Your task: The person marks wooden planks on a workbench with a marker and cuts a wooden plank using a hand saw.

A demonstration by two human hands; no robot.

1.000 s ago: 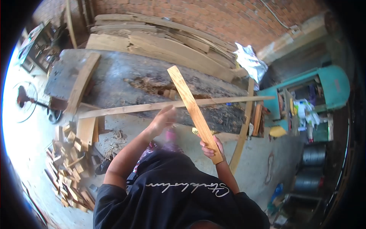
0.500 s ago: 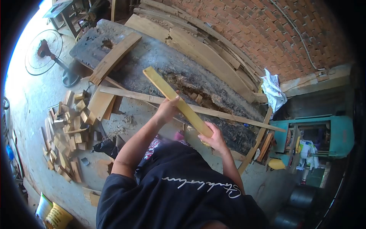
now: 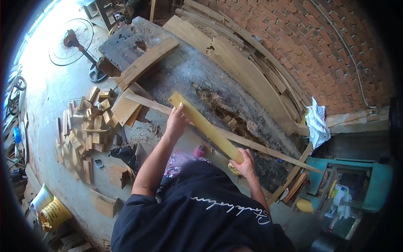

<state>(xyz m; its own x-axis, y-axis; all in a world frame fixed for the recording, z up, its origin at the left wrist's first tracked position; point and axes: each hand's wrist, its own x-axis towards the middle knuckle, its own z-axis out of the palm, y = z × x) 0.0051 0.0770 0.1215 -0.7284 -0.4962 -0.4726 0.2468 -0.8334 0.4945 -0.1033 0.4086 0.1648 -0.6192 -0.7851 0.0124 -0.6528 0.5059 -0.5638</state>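
A flat, pale yellowish board (image 3: 208,128) slants across the view in front of my body, held at both ends. Near its upper left end, my left hand (image 3: 178,121) grips the edge with the fingers closed round it. My right hand (image 3: 245,164) grips the lower right end. Beneath the board, a long thin wooden strip (image 3: 262,148) lies across the large dark slab (image 3: 168,69), which has a rotted hollow in it. A thick plank (image 3: 147,63) rests over the slab's far left part.
Small wood offcuts (image 3: 84,134) are heaped on the floor at left, with a standing fan (image 3: 79,46) behind them. A green machine (image 3: 373,185) stands at right. Long boards (image 3: 235,63) lie along the brick wall (image 3: 327,50). Sacks (image 3: 54,212) sit at lower left.
My left hand, empty and raised earlier, has taken hold of the board and moved toward its far end. The board has tilted lower, and the view has swung left.
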